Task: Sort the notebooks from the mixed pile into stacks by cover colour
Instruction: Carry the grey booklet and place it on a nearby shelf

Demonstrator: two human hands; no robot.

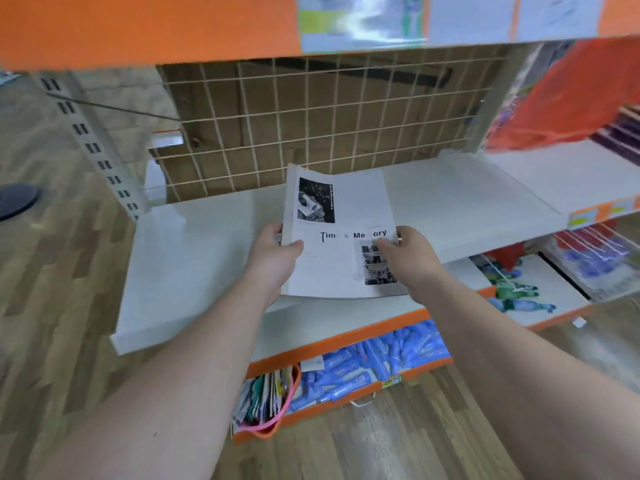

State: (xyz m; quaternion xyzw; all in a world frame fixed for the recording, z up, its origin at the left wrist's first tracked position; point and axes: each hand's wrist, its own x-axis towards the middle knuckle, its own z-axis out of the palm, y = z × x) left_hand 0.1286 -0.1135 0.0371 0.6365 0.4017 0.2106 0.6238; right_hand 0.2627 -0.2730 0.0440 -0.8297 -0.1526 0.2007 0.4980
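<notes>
Head view, near to far.

- Both bare forearms enter from the bottom corners and converge toward the centre, wrists roughly straight.
- Left hand [273,258]: grips the left edge of the notebook [341,209]. The thumb lies flat on top of the cover and the fingers curl round the edge. Their tips underneath are hidden.
- Right hand [407,259]: grips the right edge. The thumb presses on the cover next to the lower photo, and the fingers wrap the edge behind it.
- The notebook is held between the two hands, cover up and spine to the left. The cover is white-grey with black lettering partly covered by the thumbs and two black-and-white photos, upper left and lower right. Its near edge sags slightly. It lies over the front half of the white shelf [194,268]; I cannot tell whether it touches the surface.
- Below the hands, the lower shelf [346,336] has an orange front strip. Under it is a bin of blue tubes [367,365], with a bundle of coloured packets [265,398] in a pink band at its left end.
- Lower right: toy packs [516,294] on a neighbouring shelf.
- Behind the notebook: wire mesh [311,126] with brown cardboard behind it. A slotted upright [91,147] stands to the left.
- Top: orange header board [138,26], blurred.
- Wood-pattern floor [52,271] to the left and below.
</notes>
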